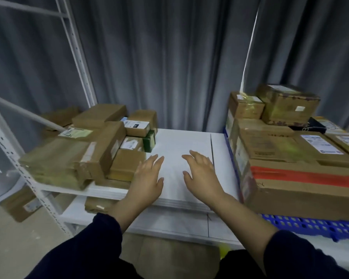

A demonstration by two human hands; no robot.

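Two grips hover over the bare middle of the white shelf in the head view, the only view there is. The left grip and the right grip are both spread, fingers apart and almost straight, and neither holds anything. The left one lies just beside the low brown carton at the near edge of the left pile. Whether it touches that carton, or whether either palm rests on the board, I cannot tell.

As a judgement, the parcel work is between moves. Cartons are already stacked on both sides: the left pile with a small green box at its inner edge, and the right stack topped off above the big carton with red tape. No parcel is picked up yet, so the next pick or push is left to do, most likely at the brown carton.

Much is hard to read. The printed labels are blurred, and the left pile smears toward the frame edge. The right stack is cut off at the right border. The lower shelf is partly hidden by the board above and by the arms.
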